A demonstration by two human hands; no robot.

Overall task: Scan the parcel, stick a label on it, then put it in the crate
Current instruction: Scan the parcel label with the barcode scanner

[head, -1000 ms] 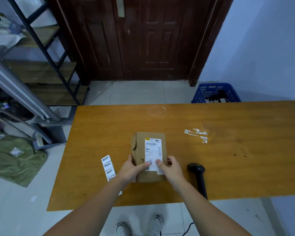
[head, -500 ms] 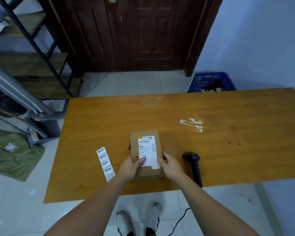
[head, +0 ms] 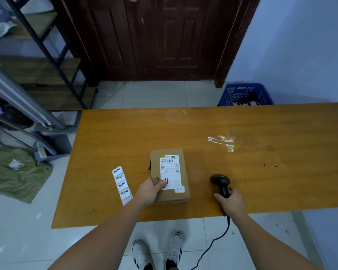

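A small cardboard parcel with a white shipping label lies flat on the wooden table, near its front edge. My left hand grips the parcel's near left corner, thumb on top. To the right lies a black handheld scanner, and my right hand closes around its handle on the table. A strip of white labels lies left of the parcel. The blue crate stands on the floor behind the table, at the right.
White tape residue marks the tabletop. The scanner's cable hangs off the front edge. A metal shelf rack and a green cloth are on the left. A dark wooden door is straight ahead.
My right hand left the parcel and moved right onto the scanner's handle. My left hand stays on the parcel, which now lies flat on the table.
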